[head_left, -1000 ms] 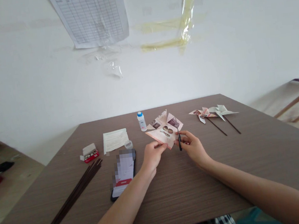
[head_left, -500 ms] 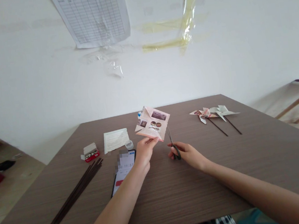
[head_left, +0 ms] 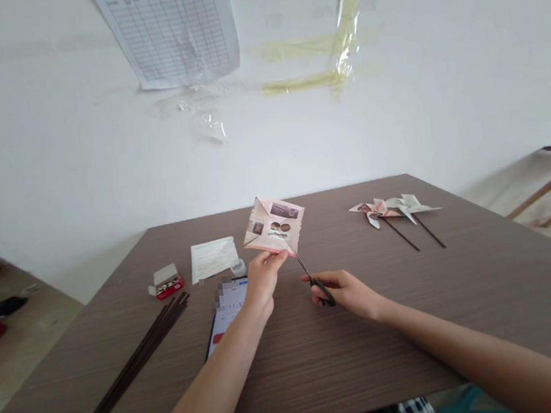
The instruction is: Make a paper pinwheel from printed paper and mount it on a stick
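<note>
A square of printed magazine paper (head_left: pixel 274 225) is being pinched at its lower edge by the left hand (head_left: pixel 263 281), and is being held up clear of the wood-grain table (head_left: pixel 418 323), just above and beyond that grip; a pair of dark-handled scissors (head_left: pixel 308 274) is being clenched in the right hand (head_left: pixel 345 293), with the slim blades being angled up and to the left, towards the left hand; the blade tips are being kept at the paper's lower edge, touching it or just beside it, though the exact contact cannot be told, nor whether the blades are slightly parted; a bundle of dark sticks (head_left: pixel 138 358) is lying well to the left of the left hand, nearer the table's edge; a blurred smartphone (head_left: pixel 228 311) is resting just below and to the left of that grip, partly hidden by the left forearm; a printed sheet (head_left: pixel 213 258) and a small red box (head_left: pixel 167 282) are lying further left, beyond the grip; two finished paper pinwheels (head_left: pixel 390 212) on dark sticks are lying well to the right of the right hand, towards the far side of the table.
</note>
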### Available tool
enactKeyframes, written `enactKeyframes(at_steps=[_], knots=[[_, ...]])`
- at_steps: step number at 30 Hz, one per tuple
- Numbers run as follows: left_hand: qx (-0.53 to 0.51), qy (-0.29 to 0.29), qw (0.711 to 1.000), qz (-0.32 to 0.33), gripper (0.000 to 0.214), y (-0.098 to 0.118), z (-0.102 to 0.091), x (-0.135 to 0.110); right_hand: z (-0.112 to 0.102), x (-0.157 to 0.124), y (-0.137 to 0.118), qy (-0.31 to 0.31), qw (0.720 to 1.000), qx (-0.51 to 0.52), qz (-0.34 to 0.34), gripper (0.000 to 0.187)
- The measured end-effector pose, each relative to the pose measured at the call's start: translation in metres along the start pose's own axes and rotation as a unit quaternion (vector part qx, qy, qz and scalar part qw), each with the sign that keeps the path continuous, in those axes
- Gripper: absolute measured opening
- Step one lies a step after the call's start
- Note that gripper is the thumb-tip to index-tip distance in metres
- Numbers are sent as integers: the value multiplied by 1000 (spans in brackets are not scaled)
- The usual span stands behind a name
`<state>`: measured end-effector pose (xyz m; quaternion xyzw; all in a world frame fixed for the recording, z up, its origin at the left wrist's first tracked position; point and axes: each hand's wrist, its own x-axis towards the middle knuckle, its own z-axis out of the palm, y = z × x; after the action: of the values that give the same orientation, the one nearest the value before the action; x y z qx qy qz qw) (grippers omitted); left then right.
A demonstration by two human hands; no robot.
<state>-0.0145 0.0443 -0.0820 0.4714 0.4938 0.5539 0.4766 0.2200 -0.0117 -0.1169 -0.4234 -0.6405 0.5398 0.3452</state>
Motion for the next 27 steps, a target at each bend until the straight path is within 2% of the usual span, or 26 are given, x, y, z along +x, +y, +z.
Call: enactKeyframes(at_steps=[3,8,14,21,27], knots=[[-5,-9,1000,-21,41,2,1,-1,1,0,-1,-2,1000,-2,0,81],[-15,-26,999,-16,41,4,4,-5,1,1,-2,3,1000,0,2,79],[-24,-22,999,-20,46,4,5,-6,1,-1,-5,23,1000,14,5,77],[4,-17,1000,-23,41,-1,4,-4,1,0,-4,19,999,27,10,85],[9,-22,999,-23,40,-4,3,-3,1,1,-4,22,999,20,11,79]])
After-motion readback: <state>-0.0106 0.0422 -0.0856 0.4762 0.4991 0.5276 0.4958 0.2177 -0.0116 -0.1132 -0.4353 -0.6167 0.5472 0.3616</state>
